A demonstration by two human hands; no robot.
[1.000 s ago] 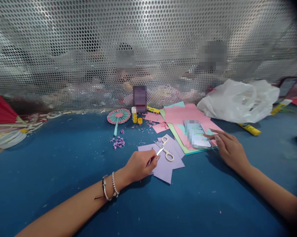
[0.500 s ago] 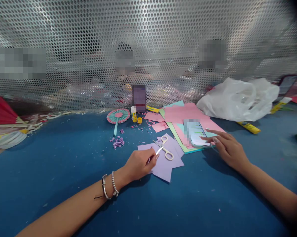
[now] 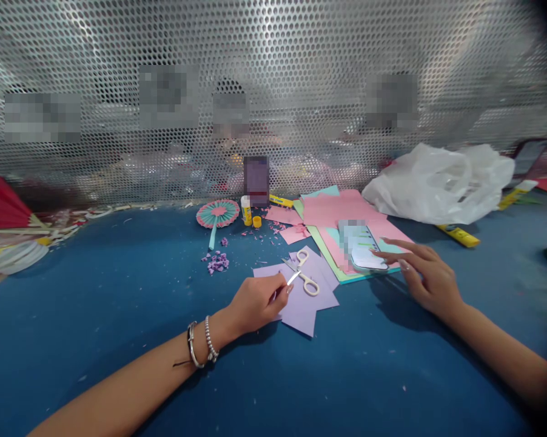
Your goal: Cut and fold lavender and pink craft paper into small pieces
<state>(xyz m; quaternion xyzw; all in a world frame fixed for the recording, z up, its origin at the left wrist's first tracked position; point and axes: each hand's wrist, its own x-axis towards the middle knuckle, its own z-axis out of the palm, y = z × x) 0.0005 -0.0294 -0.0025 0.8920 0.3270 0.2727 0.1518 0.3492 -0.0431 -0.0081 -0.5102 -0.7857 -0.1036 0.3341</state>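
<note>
My left hand (image 3: pixel 261 298) pinches a slim, pale pointed tool (image 3: pixel 293 278), whose kind I cannot make out. It is held over lilac paper sheets (image 3: pixel 301 318). White-handled scissors (image 3: pixel 310 285) lie open on those sheets, just beyond the tool's tip. My right hand (image 3: pixel 430 278) is open, fingers stretched over the lower right of a lit phone (image 3: pixel 367 249). Whether a fingertip touches the screen I cannot tell. Beneath the phone is a stack of coloured paper (image 3: pixel 335 209), with pink on top and green and blue edges showing.
Purple paper scraps (image 3: pixel 218 262) lie beyond my left hand, near a pleated paper fan (image 3: pixel 218 214). A glue stick (image 3: pixel 247 211) stands by its yellow cap (image 3: pixel 257 222). A white plastic bag (image 3: pixel 437 185) sits at the back right. A perforated metal screen (image 3: pixel 273 73) closes off the back.
My right hand has shifted slightly right, its fingers still over the phone's lower part. My left hand and its tool have stayed in place.
</note>
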